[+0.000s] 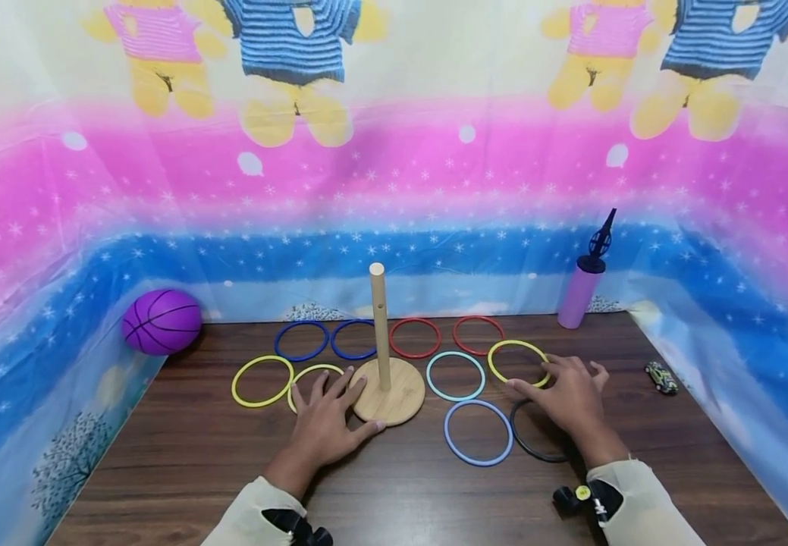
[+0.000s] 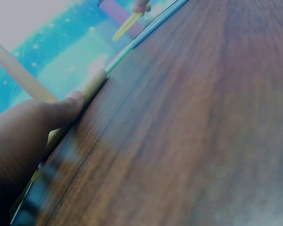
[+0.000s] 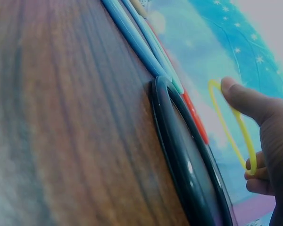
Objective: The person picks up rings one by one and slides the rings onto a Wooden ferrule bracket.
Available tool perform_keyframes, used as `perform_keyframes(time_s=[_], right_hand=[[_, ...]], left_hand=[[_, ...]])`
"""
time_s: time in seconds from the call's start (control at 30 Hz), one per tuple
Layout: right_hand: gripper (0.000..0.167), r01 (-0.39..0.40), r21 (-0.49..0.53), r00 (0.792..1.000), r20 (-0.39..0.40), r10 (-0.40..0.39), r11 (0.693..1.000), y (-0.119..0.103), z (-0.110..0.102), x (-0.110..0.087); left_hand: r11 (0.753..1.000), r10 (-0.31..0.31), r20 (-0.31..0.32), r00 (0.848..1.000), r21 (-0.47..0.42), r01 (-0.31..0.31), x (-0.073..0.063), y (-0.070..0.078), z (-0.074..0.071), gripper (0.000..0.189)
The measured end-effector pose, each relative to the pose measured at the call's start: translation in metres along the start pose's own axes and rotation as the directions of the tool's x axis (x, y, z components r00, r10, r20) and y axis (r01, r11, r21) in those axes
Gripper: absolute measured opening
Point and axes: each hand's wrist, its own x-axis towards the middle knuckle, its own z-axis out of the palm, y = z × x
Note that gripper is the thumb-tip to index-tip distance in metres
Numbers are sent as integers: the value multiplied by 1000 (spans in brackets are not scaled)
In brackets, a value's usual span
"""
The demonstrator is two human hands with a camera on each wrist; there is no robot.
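My right hand [image 1: 574,398] pinches a yellow ring [image 1: 494,373] between thumb and fingers; the right wrist view shows this ring [image 3: 251,146] held up off the table. Below that hand lies a black ring [image 1: 526,447], partly covered by it. My left hand [image 1: 325,425] is spread at the left front of the round wooden base [image 1: 403,390], from which an upright peg [image 1: 379,326] rises with no ring on it. The left thumb [image 2: 68,106] touches the base's edge. A second yellow ring [image 1: 312,368] lies partly hidden under the left fingers.
Around the stand lie a yellow ring [image 1: 235,379], blue rings [image 1: 277,345] [image 1: 334,345], red rings [image 1: 415,356] [image 1: 478,353], a turquoise ring [image 1: 456,399] and a periwinkle ring [image 1: 478,463]. A purple ball [image 1: 161,322], a pump [image 1: 578,296] and a toy car [image 1: 660,378] stand farther out.
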Motion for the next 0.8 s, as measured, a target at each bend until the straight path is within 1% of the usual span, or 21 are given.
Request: perform_keyframes(time_s=[0.07,0.17,0.27,0.37,0.47,0.57,0.7,0.8], right_hand=[[82,16,15,999,-29,-16,1000,-2,-1,-1],[76,61,40,993,-102,-57,997,-6,-1,-2],[72,123,55,977,-180,-111,991,-9,-3,-1],[72,174,60,960,-234,-155,983,-13,-6,-1],[73,206,62,947,-264,-182,977,-19,-8,-2],[74,225,72,939,-283,-196,972,-26,-12,-2],[75,253,87,926,-309,-215,963,-39,-17,2],[75,287,103,913,-331,-239,952,-48,-19,6]], left_hand=[[1000,0,2,1000,2,0,0,-1,0,91],[1000,-1,3,1000,6,1,-1,-1,1,91],[1000,-1,-2,1000,8,1,-1,-2,1,91],[1000,2,-5,1000,9,-2,-1,-2,1,91],[1000,6,1,1000,8,-6,-1,-2,1,91],[1000,1,8,1000,4,-1,-1,-2,2,91],[1000,0,0,1000,4,0,0,-2,3,91],[1000,-3,1,1000,4,3,0,-2,3,91]])
